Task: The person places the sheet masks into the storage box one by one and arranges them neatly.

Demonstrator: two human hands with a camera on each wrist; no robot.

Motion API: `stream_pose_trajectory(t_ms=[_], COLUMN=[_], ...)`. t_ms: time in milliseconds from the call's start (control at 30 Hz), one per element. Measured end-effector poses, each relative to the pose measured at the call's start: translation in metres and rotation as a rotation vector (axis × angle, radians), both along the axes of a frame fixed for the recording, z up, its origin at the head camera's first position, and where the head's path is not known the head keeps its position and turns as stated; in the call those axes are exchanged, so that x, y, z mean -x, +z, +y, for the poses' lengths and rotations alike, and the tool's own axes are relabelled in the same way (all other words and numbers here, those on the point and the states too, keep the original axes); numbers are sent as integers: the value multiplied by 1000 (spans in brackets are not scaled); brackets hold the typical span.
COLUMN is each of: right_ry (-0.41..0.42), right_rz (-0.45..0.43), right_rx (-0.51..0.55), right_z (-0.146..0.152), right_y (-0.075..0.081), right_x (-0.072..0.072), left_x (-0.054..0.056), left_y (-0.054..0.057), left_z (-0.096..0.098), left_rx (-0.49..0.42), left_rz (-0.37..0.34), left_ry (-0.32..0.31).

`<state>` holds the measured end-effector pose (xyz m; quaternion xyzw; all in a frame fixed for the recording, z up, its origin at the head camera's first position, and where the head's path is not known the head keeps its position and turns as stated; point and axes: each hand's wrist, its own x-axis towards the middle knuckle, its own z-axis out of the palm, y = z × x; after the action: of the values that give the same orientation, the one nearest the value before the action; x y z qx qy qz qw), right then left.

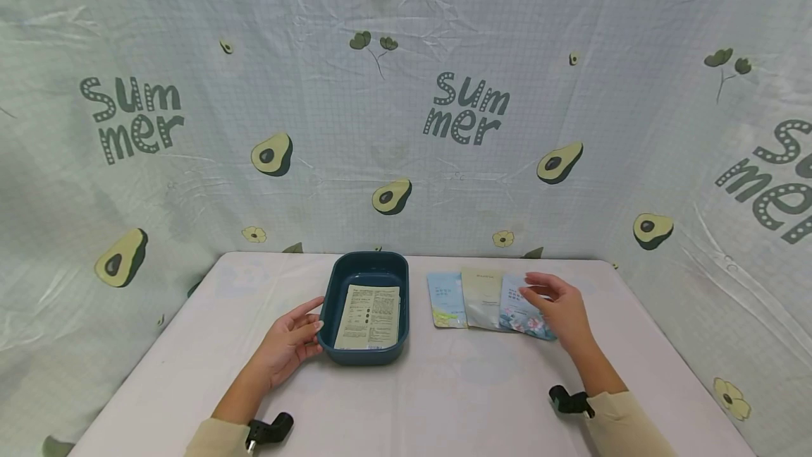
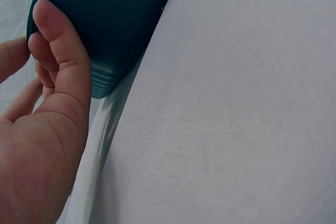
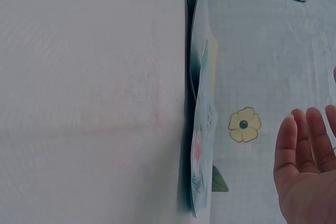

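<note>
In the head view a dark blue rectangular tub [image 1: 404, 302] stands left of centre on the table. A flat sachet [image 1: 368, 316] lies inside it, its cream printed side up. My left hand [image 1: 293, 340] is at the tub's left side, thumb and fingertips touching the rim and outer wall [image 2: 115, 30]. To the right, three flat sachets lie in an overlapping row: a light blue one [image 1: 447, 298], a beige-silver one [image 1: 482, 298] and a blue floral one [image 1: 523, 312]. My right hand [image 1: 558, 302] hovers over the floral sachet, fingers loosely bent and holding nothing.
A white cloth covers the table [image 1: 457, 400]. Behind and at both sides hangs a pale curtain [image 1: 330, 111] printed with avocados, flowers and lettering. A black wrist camera [image 1: 269, 430] sits on the left wrist, another camera [image 1: 567, 400] on the right.
</note>
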<state>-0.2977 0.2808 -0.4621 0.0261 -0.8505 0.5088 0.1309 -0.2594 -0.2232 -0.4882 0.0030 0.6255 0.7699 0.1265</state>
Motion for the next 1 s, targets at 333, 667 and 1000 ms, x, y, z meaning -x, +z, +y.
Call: stream_pose_trajectory(t_ms=[333, 667, 1000], right_ry=[-19, -34, -71], right_rz=[-46, -126, -213], right_rx=[-8, -10, 7], right_z=[12, 27, 37], right_y=[2, 3, -3], right_x=[5, 14, 23], left_x=[-1, 0, 1], left_y=[0, 0, -1], left_z=[0, 1, 0], left_rx=[-2, 5, 1], left_rz=[-4, -9, -9], left_ry=[9, 21, 17])
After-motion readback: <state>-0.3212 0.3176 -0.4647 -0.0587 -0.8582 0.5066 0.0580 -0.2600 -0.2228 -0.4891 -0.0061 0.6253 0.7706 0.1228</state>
